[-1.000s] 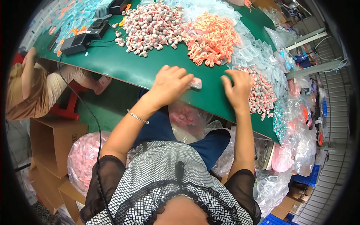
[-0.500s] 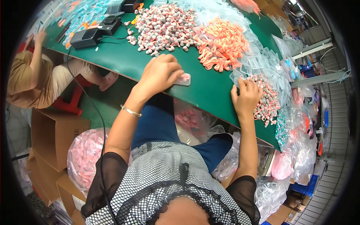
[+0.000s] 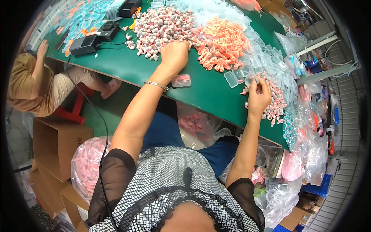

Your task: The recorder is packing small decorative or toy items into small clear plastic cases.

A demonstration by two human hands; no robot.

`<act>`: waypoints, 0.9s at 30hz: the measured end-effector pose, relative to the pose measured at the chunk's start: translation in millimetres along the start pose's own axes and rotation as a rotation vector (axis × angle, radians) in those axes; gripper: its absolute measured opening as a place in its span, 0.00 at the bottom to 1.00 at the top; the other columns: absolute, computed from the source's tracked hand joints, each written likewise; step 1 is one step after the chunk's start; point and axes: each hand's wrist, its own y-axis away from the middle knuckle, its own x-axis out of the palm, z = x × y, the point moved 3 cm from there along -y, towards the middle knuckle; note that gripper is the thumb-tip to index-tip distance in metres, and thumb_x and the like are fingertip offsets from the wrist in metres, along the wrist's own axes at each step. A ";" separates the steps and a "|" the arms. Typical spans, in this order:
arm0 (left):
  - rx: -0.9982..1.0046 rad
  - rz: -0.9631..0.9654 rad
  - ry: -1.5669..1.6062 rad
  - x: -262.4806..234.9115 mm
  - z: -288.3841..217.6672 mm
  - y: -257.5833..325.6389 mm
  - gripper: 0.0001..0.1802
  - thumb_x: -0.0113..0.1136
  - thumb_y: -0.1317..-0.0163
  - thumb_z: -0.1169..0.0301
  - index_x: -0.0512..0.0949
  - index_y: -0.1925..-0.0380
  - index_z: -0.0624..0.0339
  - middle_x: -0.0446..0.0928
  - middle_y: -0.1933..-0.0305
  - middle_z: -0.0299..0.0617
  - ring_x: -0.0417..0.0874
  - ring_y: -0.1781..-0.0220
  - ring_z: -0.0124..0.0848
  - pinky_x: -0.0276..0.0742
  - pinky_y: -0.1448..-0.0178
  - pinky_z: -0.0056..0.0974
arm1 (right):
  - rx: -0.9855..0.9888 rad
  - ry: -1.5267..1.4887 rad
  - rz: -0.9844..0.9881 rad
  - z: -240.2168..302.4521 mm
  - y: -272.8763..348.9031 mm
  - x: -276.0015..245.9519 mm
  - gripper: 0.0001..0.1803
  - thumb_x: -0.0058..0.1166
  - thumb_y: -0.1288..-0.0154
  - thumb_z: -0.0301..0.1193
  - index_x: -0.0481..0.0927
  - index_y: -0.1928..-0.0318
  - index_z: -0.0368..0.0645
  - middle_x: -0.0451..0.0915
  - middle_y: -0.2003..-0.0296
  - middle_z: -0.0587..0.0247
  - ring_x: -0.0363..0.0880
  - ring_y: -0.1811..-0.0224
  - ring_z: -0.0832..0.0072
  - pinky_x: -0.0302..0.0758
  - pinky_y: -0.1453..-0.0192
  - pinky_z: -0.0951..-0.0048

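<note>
My left hand [image 3: 174,57] is curled at the near right edge of a big heap of small pink-and-grey pieces [image 3: 162,29] that look like earplugs. Its fingertips are hidden, so what they grip does not show. Just below the wrist, a small clear plastic case [image 3: 187,82] with pink pieces inside lies on the green table [image 3: 210,91]. Over on the right, my right hand [image 3: 259,99] pinches a clear plastic case between thumb and fingers. Beside it are other clear cases [image 3: 231,79] and a smaller heap of pink-and-grey pieces [image 3: 276,102].
Bundled orange cords [image 3: 222,42] lie between the heaps, with many clear cases [image 3: 266,58] behind. Black boxes [image 3: 85,44] with a cable stand at left. Another person [image 3: 33,85] sits at the far left. Cardboard boxes [image 3: 58,149] and a bag of pink pieces [image 3: 87,160] stand below.
My left hand has moved from the filled case up to the big heap, leaving the case on the table. My right hand has closed its fingers on a clear case.
</note>
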 end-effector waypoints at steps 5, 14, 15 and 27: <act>-0.022 -0.030 0.176 -6.9 1.7 14.7 0.07 0.64 0.42 0.69 0.83 0.65 0.58 0.84 0.65 0.47 0.86 0.62 0.47 0.80 0.58 0.51 | 0.256 -0.285 0.180 4.9 35.7 13.0 0.12 0.60 0.35 0.20 0.83 0.51 0.36 0.76 0.70 0.73 0.72 0.73 0.89 0.70 0.70 0.85; -0.022 0.048 0.369 -17.5 -8.5 38.0 0.09 0.63 0.42 0.71 0.84 0.62 0.60 0.84 0.63 0.50 0.85 0.61 0.47 0.80 0.54 0.47 | 0.118 0.397 0.362 33.4 54.3 19.8 0.11 0.64 0.38 0.35 0.83 0.66 0.39 0.81 0.79 0.56 0.82 0.77 0.58 0.76 0.70 0.59; -0.055 0.068 0.425 -22.8 -13.8 40.6 0.08 0.63 0.42 0.71 0.84 0.62 0.60 0.84 0.63 0.50 0.86 0.61 0.46 0.80 0.55 0.46 | 0.117 0.399 0.362 35.1 50.9 18.5 0.11 0.64 0.38 0.35 0.83 0.66 0.39 0.81 0.79 0.56 0.82 0.77 0.58 0.76 0.70 0.59; 0.046 0.152 0.688 -33.1 -48.1 62.1 0.06 0.65 0.40 0.75 0.84 0.63 0.62 0.80 0.70 0.45 0.79 0.72 0.31 0.75 0.65 0.37 | -0.378 0.718 0.556 -13.2 -40.4 28.2 0.07 0.63 0.41 0.29 0.86 0.61 0.50 0.82 0.65 0.63 0.81 0.58 0.61 0.73 0.53 0.55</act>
